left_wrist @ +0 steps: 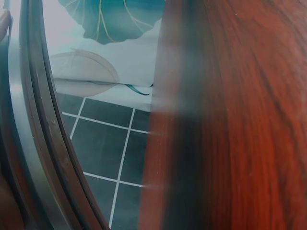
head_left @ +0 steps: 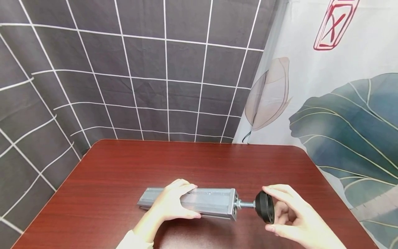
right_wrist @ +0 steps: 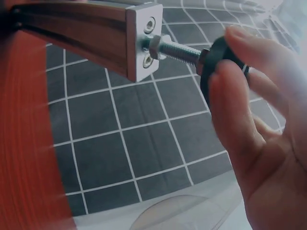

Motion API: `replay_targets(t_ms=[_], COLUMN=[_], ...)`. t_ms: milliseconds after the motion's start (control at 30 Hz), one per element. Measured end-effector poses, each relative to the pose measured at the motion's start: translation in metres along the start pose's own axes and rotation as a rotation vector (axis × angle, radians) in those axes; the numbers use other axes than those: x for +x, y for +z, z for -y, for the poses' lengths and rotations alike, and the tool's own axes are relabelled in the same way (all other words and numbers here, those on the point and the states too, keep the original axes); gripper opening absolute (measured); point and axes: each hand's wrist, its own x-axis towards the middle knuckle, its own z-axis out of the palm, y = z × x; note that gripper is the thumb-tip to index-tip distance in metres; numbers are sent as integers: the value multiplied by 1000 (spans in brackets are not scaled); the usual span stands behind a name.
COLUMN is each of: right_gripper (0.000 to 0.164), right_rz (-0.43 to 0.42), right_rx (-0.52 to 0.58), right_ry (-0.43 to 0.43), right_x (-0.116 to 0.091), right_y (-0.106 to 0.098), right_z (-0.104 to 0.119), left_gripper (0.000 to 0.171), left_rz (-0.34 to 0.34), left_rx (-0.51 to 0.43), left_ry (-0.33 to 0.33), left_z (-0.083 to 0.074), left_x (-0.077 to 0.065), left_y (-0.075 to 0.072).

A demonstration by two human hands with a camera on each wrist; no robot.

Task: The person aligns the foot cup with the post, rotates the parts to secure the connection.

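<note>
An aluminium profile bar [head_left: 211, 202] lies across the table, with an end plate [right_wrist: 144, 43] fixed by two screws. From that plate sticks out a threaded rod [right_wrist: 180, 52] with a hex nut [right_wrist: 159, 47], ending in a black round levelling foot [head_left: 264, 206]. My left hand [head_left: 174, 202] grips the bar near its middle, thumb on the near side and fingers over the far side. My right hand [head_left: 293, 214] pinches the foot's rim between thumb and fingers. In the left wrist view, the bar's grooved side [left_wrist: 43, 120] runs along the left edge.
The reddish-brown wooden table [head_left: 124, 162] is under the bar. Behind it hangs a dark grey cloth with a white grid [head_left: 186, 62], and on the right a white curtain [head_left: 298, 83] with a leaf print.
</note>
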Motion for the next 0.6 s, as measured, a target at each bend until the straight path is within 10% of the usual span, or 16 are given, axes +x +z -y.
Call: replay_targets(t_ms=[267,600], right_gripper=[68,90], right_rz=[-144,124], right_rx=[-90,220], right_ry=[129,-105], right_x=[0,0], right_y=[8,-2], right_z=[-5,-10], left_gripper=[70,71], left_rz=[9,-10], left_rx=[-4,-16], left_ry=[4,34], left_z=[-2,2], left_x=[0,1], left_y=[1,-1])
